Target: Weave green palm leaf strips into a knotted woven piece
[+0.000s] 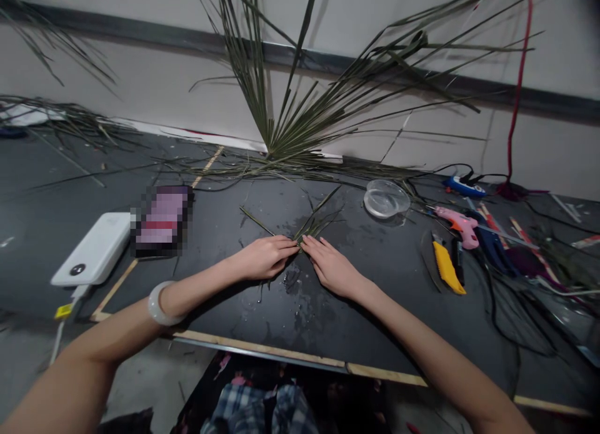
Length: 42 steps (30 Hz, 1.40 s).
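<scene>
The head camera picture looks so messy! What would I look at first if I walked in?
You'd probably spot the big fan of long green palm leaves first, spreading up the wall behind the dark table. Next come the left hand, with a pale bangle, and the right hand, meeting mid-table at a small bunch of green leaf strips. On the right, a pink glue gun and a yellow cutter stand out.

Both bare arms reach forward from the near corners of the view and angle inward, the left forearm (197, 296) coming from the near left and the right forearm (398, 321) from the near right. The left hand (265, 257) and right hand (332, 266) lie palm down at centre, fingers extended and slightly spread. Their fingertips (294, 247) point toward each other, just beside one another.
</scene>
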{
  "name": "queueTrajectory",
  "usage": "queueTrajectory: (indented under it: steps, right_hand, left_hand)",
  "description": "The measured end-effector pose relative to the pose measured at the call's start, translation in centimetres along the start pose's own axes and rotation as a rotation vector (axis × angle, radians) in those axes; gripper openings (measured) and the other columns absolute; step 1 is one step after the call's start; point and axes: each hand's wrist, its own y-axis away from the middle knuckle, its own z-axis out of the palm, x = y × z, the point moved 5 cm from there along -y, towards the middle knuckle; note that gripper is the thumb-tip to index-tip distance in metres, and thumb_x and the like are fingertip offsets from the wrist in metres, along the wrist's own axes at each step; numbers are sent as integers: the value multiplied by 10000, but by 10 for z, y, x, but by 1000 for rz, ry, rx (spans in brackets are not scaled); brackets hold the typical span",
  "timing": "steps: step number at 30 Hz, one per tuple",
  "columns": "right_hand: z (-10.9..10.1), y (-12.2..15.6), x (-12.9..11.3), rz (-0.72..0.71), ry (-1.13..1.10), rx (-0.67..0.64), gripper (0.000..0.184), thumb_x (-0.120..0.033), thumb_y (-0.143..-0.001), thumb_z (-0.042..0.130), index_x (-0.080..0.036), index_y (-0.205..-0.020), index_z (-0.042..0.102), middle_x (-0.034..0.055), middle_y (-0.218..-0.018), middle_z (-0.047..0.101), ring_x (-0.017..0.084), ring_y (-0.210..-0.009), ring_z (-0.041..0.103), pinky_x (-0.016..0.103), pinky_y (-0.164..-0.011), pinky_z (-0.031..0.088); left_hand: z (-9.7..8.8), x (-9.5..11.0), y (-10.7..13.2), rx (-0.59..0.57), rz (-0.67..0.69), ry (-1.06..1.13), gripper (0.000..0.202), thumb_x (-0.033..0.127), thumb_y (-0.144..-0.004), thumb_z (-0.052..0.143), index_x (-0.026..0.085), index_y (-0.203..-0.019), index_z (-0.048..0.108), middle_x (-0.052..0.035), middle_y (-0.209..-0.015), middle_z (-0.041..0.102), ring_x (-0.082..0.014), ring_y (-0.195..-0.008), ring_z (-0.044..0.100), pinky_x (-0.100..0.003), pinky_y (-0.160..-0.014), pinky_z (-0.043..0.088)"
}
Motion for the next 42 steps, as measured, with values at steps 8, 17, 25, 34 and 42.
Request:
queueTrajectory:
  steps: [8, 17, 25, 34, 42]
  right_hand:
    - [-1, -1, -3, 7, 36, -24, 512, -40, -835, 332, -17, -1333, 448, 199, -1431, 403, 227, -1357, 339, 443, -1132, 291]
    - [0, -2, 0, -5, 3, -1, 528, -35, -823, 329, -52, -1337, 449, 183, -1439, 400, 215, -1362, 330, 450, -1129, 301]
    - [-1, -4, 0, -5, -3, -16, 524, -43, -812, 353, -27, -1325, 461, 193, -1428, 411, 234, -1354, 346, 451, -1134, 298]
    - [-7, -4, 4, -3, -164, 2, 426, -95, -857, 365, -80, -1257, 511, 202, -1401, 446, 237, -1331, 388, 477, -1106, 333]
    - [-19, -20, 38, 182, -462, 140, 304, -89, -838, 396, -136, -1106, 532, 136, -1079, 658, 185, -1010, 632, 384, -901, 496]
  left_hand:
    - [0, -7, -1, 4, -157, -31, 462, 243, -888, 403, 25, -1283, 501, -169, -1335, 512, -257, -1294, 421, -397, -1073, 384]
    - [2, -10, -2, -17, -74, 32, 449, 198, -889, 388, 46, -1296, 501, -122, -1361, 500, -228, -1315, 395, -360, -1098, 353]
    - [6, -9, -4, -21, -27, -62, 441, 219, -896, 388, 54, -1289, 503, -137, -1352, 506, -234, -1283, 441, -369, -1095, 357]
    - [11, 3, -6, 8, -12, 21, 435, 200, -924, 375, 55, -1329, 439, -158, -1403, 440, -195, -1290, 444, -303, -1082, 377]
    - [18, 9, -9, -62, -17, -63, 453, 248, -957, 345, 26, -1341, 435, -161, -1398, 444, -235, -1317, 403, -334, -1104, 337]
